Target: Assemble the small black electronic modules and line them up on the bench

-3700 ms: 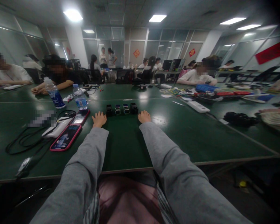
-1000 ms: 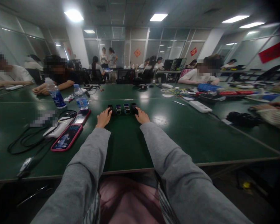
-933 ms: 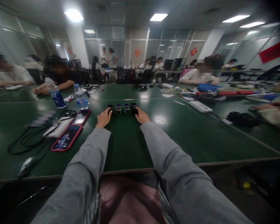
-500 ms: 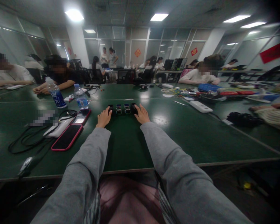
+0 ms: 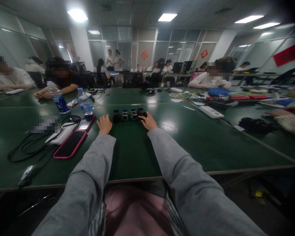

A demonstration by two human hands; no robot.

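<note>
Four small block-like items stand in a short row on the green table (image 5: 135, 144). The outer two are a black block (image 5: 116, 115) at the left and another black block (image 5: 142, 112) at the right. Between them are two small devices with screen-like faces, a left device (image 5: 124, 114) and a right device (image 5: 133, 114); their exact kind is too small to tell. My left hand (image 5: 104, 124) rests left of the row, apart from it, fingers loosely spread and holding nothing. My right hand (image 5: 149, 122) is beside the right black block, fingers apart and touching its near right side.
Left of my hands lie a red-rimmed phone (image 5: 70, 145), a second phone (image 5: 86, 122), a white power bank (image 5: 61, 133) with cables, and two bottles, one blue-labelled (image 5: 60, 100). At the right are a white power strip (image 5: 210, 112) and a black bundle (image 5: 257, 125). Several people sit around.
My left hand has let go of the left black block and drawn back to the left, uncovering it. My right hand has shifted slightly down, showing more of the right block.
</note>
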